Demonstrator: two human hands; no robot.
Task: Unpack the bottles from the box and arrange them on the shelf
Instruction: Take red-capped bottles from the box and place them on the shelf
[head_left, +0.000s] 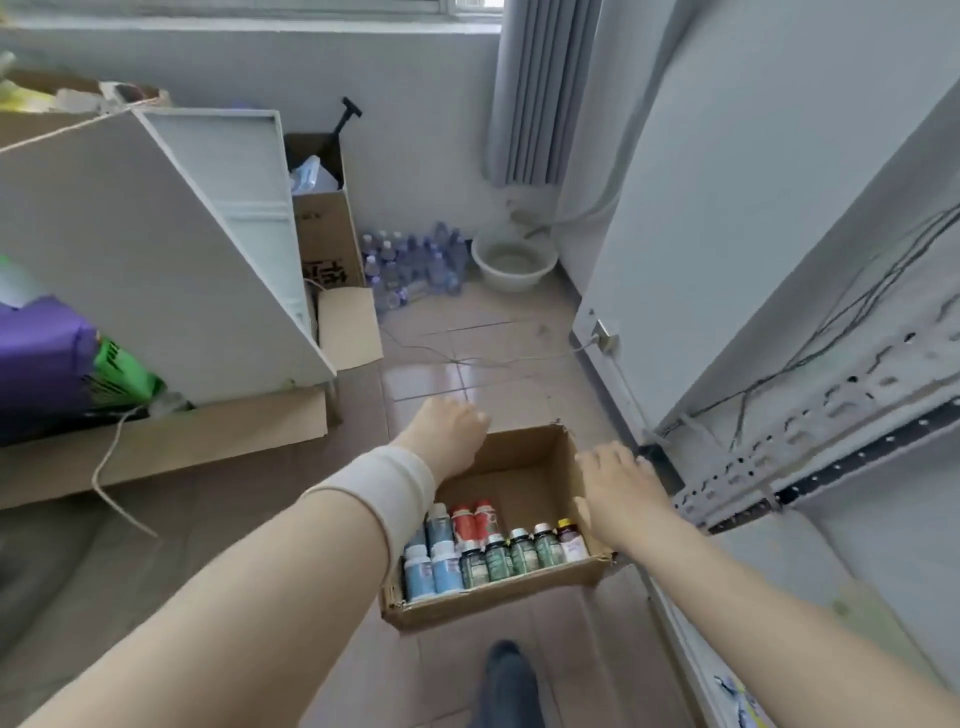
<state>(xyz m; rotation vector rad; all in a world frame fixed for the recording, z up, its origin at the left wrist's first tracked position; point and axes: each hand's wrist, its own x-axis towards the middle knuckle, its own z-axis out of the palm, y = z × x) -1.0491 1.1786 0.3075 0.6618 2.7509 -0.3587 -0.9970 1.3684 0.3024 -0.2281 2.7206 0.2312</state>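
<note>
While no bottle label reads clearly, I see the box (519, 467) at 6 o'clock holding blue, red and green bottles (493, 551); my left hand (449, 436) and right hand (621, 488) hover empty, fingers loose, shelf (810, 441) at 3 o'clock.

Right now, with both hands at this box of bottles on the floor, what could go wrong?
1. The bottles crowd the near end of the cardboard box; lifting it by the sides could tip it toward you.
2. A thin cable trails across the tiles just beyond the box, a likely snag or trip.
3. The right hand is close to the perforated metal shelf rail, whose edge might scrape it.
</note>
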